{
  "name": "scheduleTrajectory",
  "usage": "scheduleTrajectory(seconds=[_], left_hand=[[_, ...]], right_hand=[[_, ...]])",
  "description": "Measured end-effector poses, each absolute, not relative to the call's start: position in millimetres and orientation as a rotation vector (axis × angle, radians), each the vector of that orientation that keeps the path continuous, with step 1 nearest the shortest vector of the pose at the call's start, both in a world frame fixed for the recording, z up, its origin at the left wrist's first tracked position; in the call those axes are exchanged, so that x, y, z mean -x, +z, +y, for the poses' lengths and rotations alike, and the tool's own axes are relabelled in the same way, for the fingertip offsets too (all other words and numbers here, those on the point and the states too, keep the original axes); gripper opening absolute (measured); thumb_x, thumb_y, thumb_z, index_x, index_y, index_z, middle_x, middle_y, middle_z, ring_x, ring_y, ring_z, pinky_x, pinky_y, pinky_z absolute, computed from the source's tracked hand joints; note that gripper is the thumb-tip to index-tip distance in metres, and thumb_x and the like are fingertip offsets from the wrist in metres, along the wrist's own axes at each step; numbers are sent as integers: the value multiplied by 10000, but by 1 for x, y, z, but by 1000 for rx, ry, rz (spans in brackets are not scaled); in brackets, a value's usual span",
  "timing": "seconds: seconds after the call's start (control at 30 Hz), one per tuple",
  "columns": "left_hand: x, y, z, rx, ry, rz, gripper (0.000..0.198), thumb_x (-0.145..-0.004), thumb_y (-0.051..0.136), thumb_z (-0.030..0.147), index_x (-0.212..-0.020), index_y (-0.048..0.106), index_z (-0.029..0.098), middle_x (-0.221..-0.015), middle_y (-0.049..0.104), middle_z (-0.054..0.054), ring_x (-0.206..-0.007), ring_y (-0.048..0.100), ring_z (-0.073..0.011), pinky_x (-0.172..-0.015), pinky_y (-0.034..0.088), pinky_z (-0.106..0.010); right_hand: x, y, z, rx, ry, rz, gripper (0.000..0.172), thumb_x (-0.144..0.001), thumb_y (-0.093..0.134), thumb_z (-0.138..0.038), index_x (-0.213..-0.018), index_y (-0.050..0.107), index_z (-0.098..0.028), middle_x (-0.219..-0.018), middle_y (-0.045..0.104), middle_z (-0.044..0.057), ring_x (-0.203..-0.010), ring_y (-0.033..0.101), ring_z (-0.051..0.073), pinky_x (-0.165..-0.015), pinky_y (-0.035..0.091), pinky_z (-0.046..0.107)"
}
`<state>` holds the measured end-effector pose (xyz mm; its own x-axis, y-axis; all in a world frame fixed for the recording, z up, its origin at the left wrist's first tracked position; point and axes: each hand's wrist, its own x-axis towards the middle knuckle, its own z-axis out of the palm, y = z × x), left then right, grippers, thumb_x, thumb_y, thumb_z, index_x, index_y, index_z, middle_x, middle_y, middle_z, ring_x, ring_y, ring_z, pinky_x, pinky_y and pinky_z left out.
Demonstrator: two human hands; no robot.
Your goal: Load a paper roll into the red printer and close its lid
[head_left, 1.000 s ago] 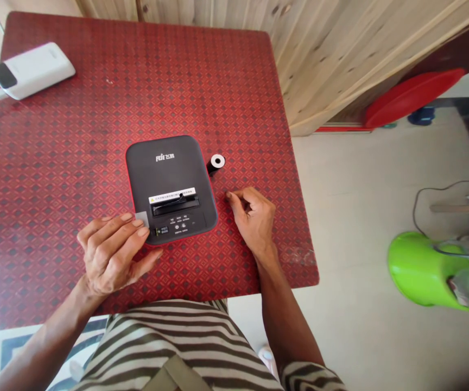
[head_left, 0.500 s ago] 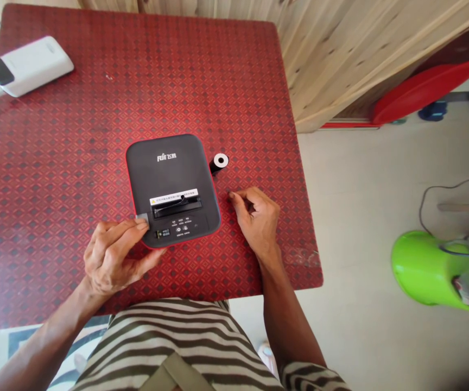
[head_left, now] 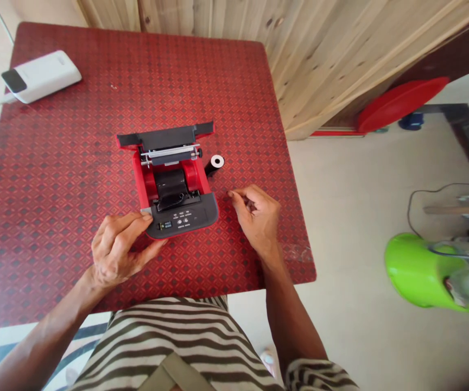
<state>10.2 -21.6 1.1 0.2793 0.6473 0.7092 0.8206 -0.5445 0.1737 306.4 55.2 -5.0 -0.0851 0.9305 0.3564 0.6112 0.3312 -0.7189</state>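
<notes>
A red and black label printer (head_left: 185, 220) sits on the table with its lid (head_left: 167, 139) raised at the back. Inside its red bay lies a black roll (head_left: 170, 183), a loose end of it reaching the front slot. My left hand (head_left: 118, 244) grips the printer's front left corner, fingertips on the grey latch and thumb along the front edge. Behind my right hand (head_left: 257, 217), a second black roll with a white end (head_left: 217, 161) lies against the printer's right side. The right hand rests on the table, thumb and forefinger pinched; a dark speck shows at their tips.
The printer stands on a red patterned table (head_left: 202, 81). A white power bank (head_left: 45, 76) with a cable lies at the table's back left. Wooden panelling (head_left: 234, 19) rises behind. On the floor to the right stands a green stool (head_left: 417, 271) with things on it.
The printer's lid has swung up and back, baring the bay and the black roll. My left hand stays on the corner latch; my right hand has kept its place. The view has shifted slightly.
</notes>
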Motion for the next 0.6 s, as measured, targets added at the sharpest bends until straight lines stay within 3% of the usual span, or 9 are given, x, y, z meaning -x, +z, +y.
scheduleTrajectory(seconds=[0.1, 0.17, 0.27, 0.37, 0.6], left_hand=[[-10, -3, -23, 2283, -1136, -1310, 719, -819, 937, 295, -1445, 597, 202, -1114, 779, -70, -931, 774, -196, -862, 640, -322], [-10, -4, -24, 2258, -1138, -1292, 720, -815, 938, 278, -1447, 603, 186, -1141, 769, -80, -933, 772, -192, -891, 648, -324], [-11, -5, -24, 2274, -1163, -1266, 734, -820, 931, 262, -1468, 589, 217, -1203, 761, -77, -947, 775, -182, -863, 657, -306], [-11, -6, -23, 2292, -1186, -1264, 780, -806, 942, 258, -1492, 574, 247, -1273, 748, -83, -997, 781, -193, -842, 663, -296], [-9, -14, -25, 2306, -1120, -1393, 845, -797, 952, 294, -1536, 545, 265, -1356, 716, -106, -1137, 759, -252, -971, 678, -375]], right_hand=[[-291, 34, 58, 1232, 376, -1871, 155, -1042, 708, -275, -895, 751, -250, -798, 714, -12, -684, 633, 147, -679, 535, 319], [-274, 55, 68, 1078, 335, -2035, 120, -1075, 670, -271, -1016, 774, -261, -961, 786, 16, -877, 721, 178, -813, 591, 349], [-243, 69, 91, 962, 290, -2405, 159, -1086, 632, -199, -1050, 783, -230, -1053, 802, 38, -1022, 731, 208, -902, 594, 365], [-215, 65, 111, 1001, 319, -2683, 152, -1056, 650, -128, -1027, 784, -195, -1039, 796, 59, -977, 735, 214, -827, 570, 335], [-195, 61, 121, 1035, 334, -2751, 192, -1043, 629, -114, -969, 791, -187, -943, 782, 82, -883, 719, 218, -792, 535, 338]])
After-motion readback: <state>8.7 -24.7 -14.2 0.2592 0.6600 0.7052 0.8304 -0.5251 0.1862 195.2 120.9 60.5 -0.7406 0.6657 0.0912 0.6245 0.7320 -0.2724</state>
